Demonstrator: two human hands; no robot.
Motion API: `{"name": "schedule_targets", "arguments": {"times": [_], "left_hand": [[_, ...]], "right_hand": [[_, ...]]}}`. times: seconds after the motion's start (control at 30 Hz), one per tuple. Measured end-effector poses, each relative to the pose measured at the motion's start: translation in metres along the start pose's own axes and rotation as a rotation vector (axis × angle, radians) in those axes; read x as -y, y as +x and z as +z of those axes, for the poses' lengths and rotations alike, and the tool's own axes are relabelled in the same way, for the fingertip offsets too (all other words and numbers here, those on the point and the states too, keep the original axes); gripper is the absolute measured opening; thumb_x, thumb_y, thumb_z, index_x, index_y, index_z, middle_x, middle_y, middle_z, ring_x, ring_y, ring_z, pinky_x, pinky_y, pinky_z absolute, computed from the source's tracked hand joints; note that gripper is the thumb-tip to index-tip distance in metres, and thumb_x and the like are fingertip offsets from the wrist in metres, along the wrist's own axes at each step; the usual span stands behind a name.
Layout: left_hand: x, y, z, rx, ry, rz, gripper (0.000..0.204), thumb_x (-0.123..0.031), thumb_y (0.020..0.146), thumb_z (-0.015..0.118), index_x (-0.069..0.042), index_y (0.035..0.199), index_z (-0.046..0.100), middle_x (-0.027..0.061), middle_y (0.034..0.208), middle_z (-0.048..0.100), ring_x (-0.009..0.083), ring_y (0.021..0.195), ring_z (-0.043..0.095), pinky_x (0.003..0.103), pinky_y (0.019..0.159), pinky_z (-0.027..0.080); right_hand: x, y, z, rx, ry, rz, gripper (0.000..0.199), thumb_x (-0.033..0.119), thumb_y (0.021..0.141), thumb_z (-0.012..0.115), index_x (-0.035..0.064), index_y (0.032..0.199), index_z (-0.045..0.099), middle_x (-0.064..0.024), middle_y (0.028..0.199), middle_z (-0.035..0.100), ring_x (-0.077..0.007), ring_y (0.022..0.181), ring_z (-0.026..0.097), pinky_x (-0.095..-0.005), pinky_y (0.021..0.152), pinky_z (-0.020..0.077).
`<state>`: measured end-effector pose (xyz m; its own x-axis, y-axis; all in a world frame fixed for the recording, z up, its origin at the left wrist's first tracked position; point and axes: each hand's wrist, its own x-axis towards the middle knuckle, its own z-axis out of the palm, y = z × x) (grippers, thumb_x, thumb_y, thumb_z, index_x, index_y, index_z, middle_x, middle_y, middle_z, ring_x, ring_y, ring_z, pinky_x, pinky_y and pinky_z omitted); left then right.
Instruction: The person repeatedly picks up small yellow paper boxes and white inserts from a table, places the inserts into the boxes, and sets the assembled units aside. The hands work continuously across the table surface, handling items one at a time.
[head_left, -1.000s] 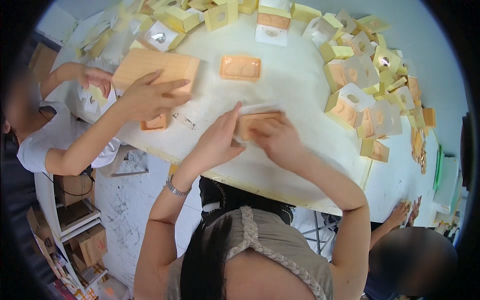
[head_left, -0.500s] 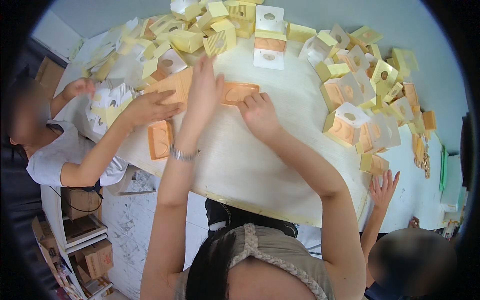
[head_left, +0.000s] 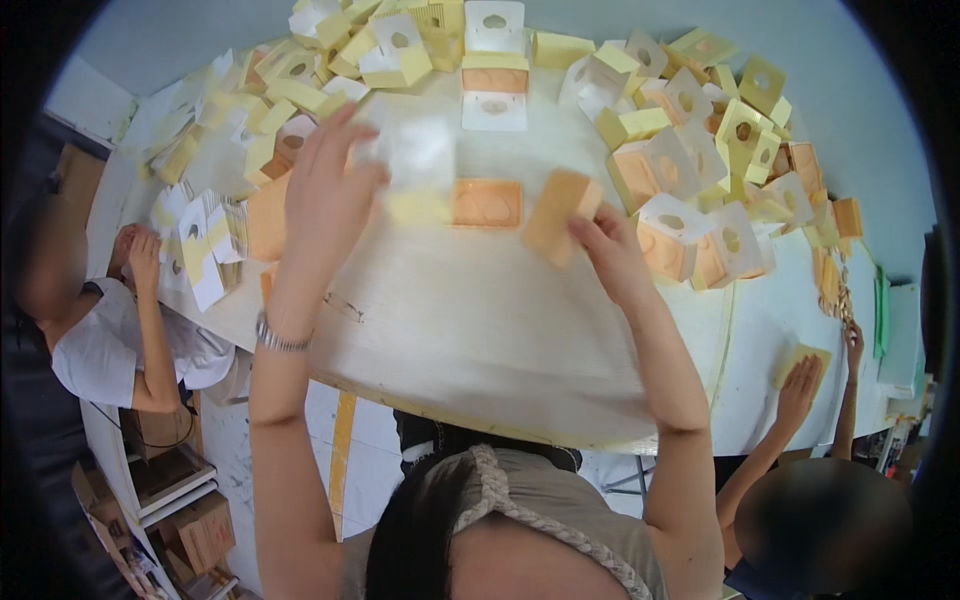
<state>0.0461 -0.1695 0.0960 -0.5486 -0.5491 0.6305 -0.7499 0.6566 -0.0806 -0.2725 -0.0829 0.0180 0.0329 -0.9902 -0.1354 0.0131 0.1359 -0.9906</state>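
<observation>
My left hand (head_left: 335,185) is raised over the left-middle of the table, its fingertips at the left side of a white and yellow box (head_left: 420,165). Motion smears the box, but it appears held by those fingertips. In my right hand (head_left: 615,250), an orange tray (head_left: 560,215) is pinched between thumb and fingers, tilted above the table. A second orange tray (head_left: 488,204) with rounded hollows lies between my hands. Behind it stands an opened box (head_left: 495,75) with white flaps and an orange insert. More orange trays (head_left: 268,220) are partly hidden behind my left hand.
Yellow boxes crowd the back left (head_left: 330,60) and the right side (head_left: 690,150) of the white table (head_left: 480,330). Flat white and yellow boxes (head_left: 210,240) lie at left, near a co-worker (head_left: 140,330). Another co-worker's hand (head_left: 800,385) rests on a yellowish piece at lower right.
My left hand has moved left, and a blurred box is now at its fingertips. My right hand has moved right with an orange tray. The left co-worker's hand has withdrawn from the trays.
</observation>
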Motion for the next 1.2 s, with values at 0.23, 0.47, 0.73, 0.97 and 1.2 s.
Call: {"name": "schedule_targets", "arguments": {"times": [0.23, 0.47, 0.73, 0.97, 1.2], "left_hand": [[-0.063, -0.08, -0.053, 0.782, -0.771, -0.804, 0.057, -0.021, 0.088, 0.066, -0.003, 0.139, 0.048, 0.0161, 0.148, 0.046, 0.0278, 0.132, 0.047, 0.034, 0.103, 0.041], [-0.089, -0.167, -0.004, -0.166, -0.999, -0.678, 0.112, -0.032, 0.079, 0.08, -0.006, 0.155, 0.002, 0.0218, 0.158, 0.025, 0.0305, 0.141, 0.035, 0.033, 0.111, 0.033], [-0.111, -0.135, 0.01, 0.485, -0.955, -0.801, 0.114, -0.006, 0.07, 0.084, -0.009, 0.154, 0.007, 0.0191, 0.131, 0.054, 0.0317, 0.119, 0.058, 0.037, 0.096, 0.048], [-0.104, -0.129, 0.012, 0.442, -0.923, -0.69, 0.096, -0.014, 0.068, 0.085, -0.007, 0.146, 0.029, 0.017, 0.126, 0.058, 0.0308, 0.113, 0.061, 0.037, 0.092, 0.051], [-0.106, -0.131, 0.008, 0.433, -0.9, -0.666, 0.088, -0.016, 0.066, 0.086, -0.007, 0.14, 0.038, 0.017, 0.12, 0.061, 0.0335, 0.107, 0.063, 0.038, 0.088, 0.052]], "right_hand": [[-0.004, -0.055, -0.009, 0.178, -0.777, 0.189, 0.05, 0.025, 0.086, 0.068, 0.0074, 0.131, 0.053, -0.0118, 0.117, 0.062, -0.0238, 0.1, 0.06, -0.0324, 0.085, 0.0491], [-0.026, -0.107, 0.027, 0.003, -1.348, -0.466, 0.076, 0.024, 0.072, 0.082, 0.0138, 0.14, 0.05, -0.0164, 0.135, 0.049, -0.036, 0.114, 0.052, -0.0451, 0.091, 0.0469], [0.065, -0.078, 0.067, 0.323, -1.365, -0.931, 0.036, 0.01, 0.075, 0.067, 0.0111, 0.111, 0.07, -0.0125, 0.129, 0.054, -0.0301, 0.114, 0.05, -0.0415, 0.094, 0.045], [0.018, -0.042, 0.079, 0.542, -1.189, -0.809, 0.044, 0.012, 0.081, 0.069, 0.0131, 0.125, 0.062, -0.0095, 0.139, 0.048, -0.0308, 0.125, 0.045, -0.0465, 0.103, 0.0381], [0.029, -0.064, 0.07, 0.321, -1.431, -0.907, 0.039, 0.017, 0.08, 0.068, 0.0075, 0.119, 0.064, -0.0092, 0.138, 0.051, -0.0241, 0.119, 0.05, -0.045, 0.1, 0.0386]]}}
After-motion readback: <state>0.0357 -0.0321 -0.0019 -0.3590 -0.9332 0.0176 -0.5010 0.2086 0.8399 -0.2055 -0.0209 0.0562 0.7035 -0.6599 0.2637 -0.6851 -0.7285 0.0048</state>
